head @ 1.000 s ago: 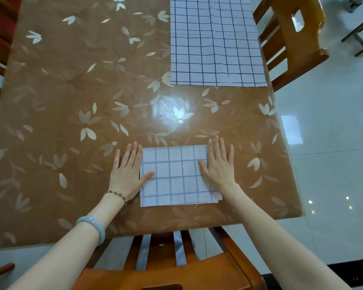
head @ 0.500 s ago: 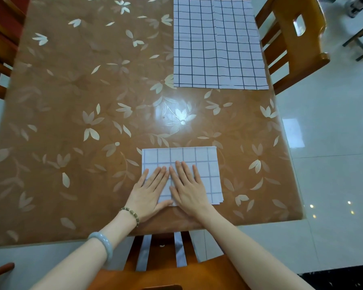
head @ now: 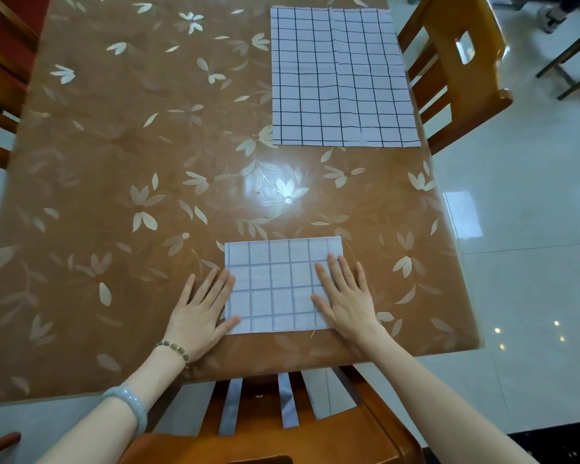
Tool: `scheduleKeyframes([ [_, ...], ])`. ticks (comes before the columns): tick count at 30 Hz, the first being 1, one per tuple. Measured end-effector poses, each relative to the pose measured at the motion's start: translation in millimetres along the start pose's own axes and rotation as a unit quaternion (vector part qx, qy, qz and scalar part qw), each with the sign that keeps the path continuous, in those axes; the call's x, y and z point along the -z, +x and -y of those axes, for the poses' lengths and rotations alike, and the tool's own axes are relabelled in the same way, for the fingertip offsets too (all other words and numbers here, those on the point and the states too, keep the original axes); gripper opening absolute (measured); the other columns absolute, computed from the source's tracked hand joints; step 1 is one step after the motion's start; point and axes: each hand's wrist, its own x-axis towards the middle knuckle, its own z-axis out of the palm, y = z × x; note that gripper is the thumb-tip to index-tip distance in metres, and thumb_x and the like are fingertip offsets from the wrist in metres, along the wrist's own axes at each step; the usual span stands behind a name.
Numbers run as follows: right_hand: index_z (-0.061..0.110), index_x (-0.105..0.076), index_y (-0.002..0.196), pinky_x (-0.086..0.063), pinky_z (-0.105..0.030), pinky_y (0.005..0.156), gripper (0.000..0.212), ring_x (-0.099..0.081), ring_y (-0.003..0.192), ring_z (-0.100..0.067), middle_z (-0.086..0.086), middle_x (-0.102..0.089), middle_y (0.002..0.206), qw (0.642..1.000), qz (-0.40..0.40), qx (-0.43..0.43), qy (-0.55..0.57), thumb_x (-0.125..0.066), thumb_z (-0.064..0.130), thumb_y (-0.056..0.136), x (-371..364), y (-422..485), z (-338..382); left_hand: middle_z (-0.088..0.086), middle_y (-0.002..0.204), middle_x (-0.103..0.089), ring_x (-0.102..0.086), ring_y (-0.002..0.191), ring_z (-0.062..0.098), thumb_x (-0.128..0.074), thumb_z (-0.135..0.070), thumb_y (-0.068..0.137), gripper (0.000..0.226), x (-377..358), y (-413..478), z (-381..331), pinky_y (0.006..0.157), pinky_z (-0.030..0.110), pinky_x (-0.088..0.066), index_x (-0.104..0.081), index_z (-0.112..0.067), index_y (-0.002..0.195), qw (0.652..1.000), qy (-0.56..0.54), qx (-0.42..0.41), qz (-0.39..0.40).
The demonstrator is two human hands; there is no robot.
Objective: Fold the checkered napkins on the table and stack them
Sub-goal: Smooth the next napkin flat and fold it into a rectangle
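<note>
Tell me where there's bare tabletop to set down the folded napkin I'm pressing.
The whole left half of the table is bare, from its left edge to the unfolded napkin. A bare band also runs between that napkin and the folded napkin. Crowded: the near edge, where the left hand and right hand press the folded napkin's sides.

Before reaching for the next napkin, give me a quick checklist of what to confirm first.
1. Folded napkin lies flat near the table edge: ok.
2. Its hidden layers line up: cannot tell.
3. Left hand flat, no grip, at its left edge: ok.
4. Right hand flat, no grip, on its right side: ok.
5. Far napkin folded: not ok, spread open.
6. Far napkin is one sheet: cannot tell.
</note>
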Motion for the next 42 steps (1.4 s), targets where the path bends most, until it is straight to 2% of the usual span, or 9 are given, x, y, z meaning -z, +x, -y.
scheduleKeyframes([
  [5, 0.013, -0.039, 0.139, -0.013, -0.051, 0.114, 0.058, -0.02, 0.14, -0.034, -0.02, -0.029, 0.151, 0.998, -0.059, 0.018, 0.003, -0.032, 0.048, 0.094, 7.2, 6.8, 3.3, 0.009, 0.155, -0.028, -0.016, 0.144, 0.023, -0.046, -0.056, 0.088, 0.077, 12.9, -2.8, -18.9, 0.116, 0.041, -0.014, -0.029, -0.011, 0.148, 0.987, -0.121, 0.075, -0.075],
  [10, 0.005, -0.064, 0.099, -0.054, -0.043, 0.081, 0.033, -0.06, 0.099, -0.038, -0.021, -0.06, 0.113, 0.99, -0.101, 0.069, 0.073, -0.073, 0.022, 0.073, 32.8, 43.2, 14.3, 0.005, 0.147, -0.034, -0.031, 0.134, 0.023, -0.068, -0.025, 0.084, 0.075, 36.3, 13.2, -49.2, 0.111, 0.043, -0.033, -0.028, -0.013, 0.146, 0.874, -0.396, 0.257, -0.114],
  [18, 0.002, -0.065, 0.089, -0.04, -0.032, 0.06, 0.037, -0.059, 0.079, -0.037, -0.017, -0.06, 0.092, 0.989, -0.033, 0.104, 0.097, -0.082, 0.017, 0.06, 49.5, 66.9, 15.5, 0.005, 0.114, -0.059, -0.058, 0.092, 0.02, -0.069, -0.02, 0.085, 0.05, 53.4, 39.5, -55.8, 0.075, 0.034, -0.049, -0.047, -0.009, 0.128, 0.737, -0.557, 0.372, -0.097],
  [22, 0.009, -0.062, 0.114, -0.033, -0.032, 0.083, 0.04, -0.046, 0.11, -0.032, -0.012, -0.053, 0.115, 0.988, -0.013, 0.059, 0.141, -0.07, 0.022, 0.077, 58.8, 72.5, 18.7, 0.003, 0.1, -0.068, -0.062, 0.085, 0.02, -0.061, -0.014, 0.089, 0.012, 58.8, 42.8, -53.7, 0.065, 0.028, -0.048, -0.061, -0.016, 0.1, 0.787, -0.531, 0.304, -0.078],
  [25, 0.017, -0.051, 0.132, -0.026, -0.029, 0.096, 0.054, -0.032, 0.127, -0.026, -0.006, -0.045, 0.133, 0.972, 0.038, 0.001, 0.233, -0.065, 0.019, 0.079, 74.9, 81.5, 23.7, -0.003, 0.09, -0.068, -0.065, 0.085, 0.02, -0.057, -0.013, 0.09, 0.008, 69.3, 44.6, -44.7, 0.064, 0.03, -0.052, -0.062, -0.018, 0.094, 0.818, -0.515, 0.251, -0.053],
  [32, 0.019, -0.049, 0.135, -0.037, -0.026, 0.105, 0.064, -0.049, 0.123, -0.014, -0.001, -0.054, 0.132, 0.911, 0.165, -0.009, 0.377, -0.074, 0.015, 0.077, 101.3, 95.4, 27.3, 0.003, 0.094, -0.068, -0.064, 0.087, 0.024, -0.056, -0.026, 0.093, 0.016, 123.2, 63.3, 0.9, 0.075, 0.038, -0.051, -0.066, -0.014, 0.096, 0.916, -0.389, 0.091, 0.047],
  [35, 0.02, -0.05, 0.135, -0.043, -0.028, 0.099, 0.064, -0.052, 0.116, -0.013, -0.001, -0.054, 0.127, 0.883, 0.176, -0.019, 0.435, -0.075, 0.013, 0.076, 105.1, 96.4, 32.2, -0.002, 0.098, -0.067, -0.064, 0.094, 0.018, -0.057, -0.021, 0.093, 0.013, 145.6, 79.0, 10.7, 0.084, 0.037, -0.051, -0.067, -0.016, 0.097, 0.943, -0.313, 0.036, 0.103],
  [38, 0.011, -0.062, 0.118, -0.049, -0.021, 0.082, 0.041, -0.061, 0.09, -0.007, 0.004, -0.065, 0.103, 0.866, 0.193, -0.01, 0.461, -0.071, 0.009, 0.079, 108.2, 94.8, 36.9, -0.011, 0.092, -0.069, -0.063, 0.089, 0.006, -0.06, -0.017, 0.091, 0.014, 164.9, 91.5, 10.2, 0.081, 0.029, -0.05, -0.068, -0.027, 0.093, 0.947, -0.292, -0.011, 0.135],
  [42, 0.006, -0.071, 0.097, -0.044, -0.01, 0.062, 0.017, -0.058, 0.07, 0.001, 0.01, -0.064, 0.08, 0.87, 0.173, -0.038, 0.461, -0.066, 0.005, 0.081, 101.1, 89.8, 37.4, 0.003, 0.084, -0.067, -0.062, 0.078, 0.024, -0.063, -0.028, 0.089, 0.011, 168.7, 105.2, 12.7, 0.075, 0.036, -0.052, -0.066, -0.017, 0.09, 0.944, -0.292, -0.018, 0.154],
])
